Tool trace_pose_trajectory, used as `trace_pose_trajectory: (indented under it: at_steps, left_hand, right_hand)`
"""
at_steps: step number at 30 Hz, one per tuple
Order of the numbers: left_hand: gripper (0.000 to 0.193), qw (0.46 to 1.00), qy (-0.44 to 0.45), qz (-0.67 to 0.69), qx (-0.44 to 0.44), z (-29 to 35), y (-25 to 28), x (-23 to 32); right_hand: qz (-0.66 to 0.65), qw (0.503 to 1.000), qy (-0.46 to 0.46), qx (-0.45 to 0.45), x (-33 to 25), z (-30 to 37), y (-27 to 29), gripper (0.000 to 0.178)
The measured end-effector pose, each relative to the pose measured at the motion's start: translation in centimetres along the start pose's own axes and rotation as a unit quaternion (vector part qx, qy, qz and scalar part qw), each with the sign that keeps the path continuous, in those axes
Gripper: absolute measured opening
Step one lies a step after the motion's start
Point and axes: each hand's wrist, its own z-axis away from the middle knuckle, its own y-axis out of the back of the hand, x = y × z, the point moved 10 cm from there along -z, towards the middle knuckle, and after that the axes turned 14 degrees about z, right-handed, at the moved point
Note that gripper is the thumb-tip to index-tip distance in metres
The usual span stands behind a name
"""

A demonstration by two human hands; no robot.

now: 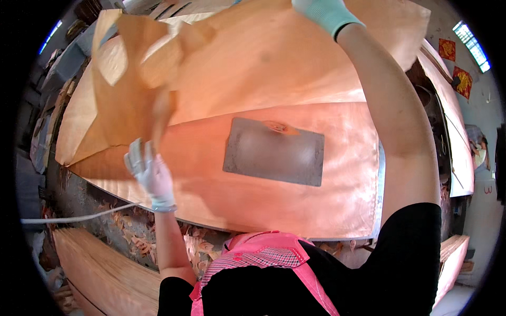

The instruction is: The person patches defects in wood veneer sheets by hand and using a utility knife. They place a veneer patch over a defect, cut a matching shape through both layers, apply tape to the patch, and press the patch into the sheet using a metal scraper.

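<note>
My left hand, in a pale glove with a pinkish palm, is raised over the left part of the stack with its fingers spread. Beside those fingers hangs a torn, brown wood veneer sheet, ragged, holed and blurred by motion. At the far side, my right hand in a mint-green glove reaches over a wide, light veneer sheet; its fingers run out of the picture, so its grip is hidden. A grey rectangular metal plate lies on the reddish veneer nearer me, with a small veneer scrap at its far edge.
A stack of veneer stands at the lower left, with scraps littering the floor beside it. A white cord or rod reaches in from the left. More sheets stand at the right, and another person is beyond them.
</note>
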Motion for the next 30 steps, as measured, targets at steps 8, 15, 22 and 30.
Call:
trace_pose_trajectory:
  at_steps: [8,15,22,30]
  left_hand:
    - [0.064,0.954,0.069,-0.005,-0.293,0.9,-26.2,-0.5]
    - [0.077,0.907,0.149,0.002,-0.395,3.5,-30.7,-2.2]
    - [0.088,0.922,0.133,-0.035,-0.363,0.9,-28.0,-0.2]
    - [0.101,0.899,0.066,0.292,-0.32,3.0,-15.9,11.0]
  right_hand:
    - [-0.121,0.992,-0.019,0.03,2.6,2.5,-7.4,0.035]
    - [-0.19,0.902,0.019,-0.388,-3.9,22.3,-21.3,0.033]
    - [-0.11,0.896,-0.109,-0.416,-6.6,35.9,-26.6,0.038]
    - [-0.349,0.839,-0.009,-0.417,-17.9,35.6,-17.3,0.022]
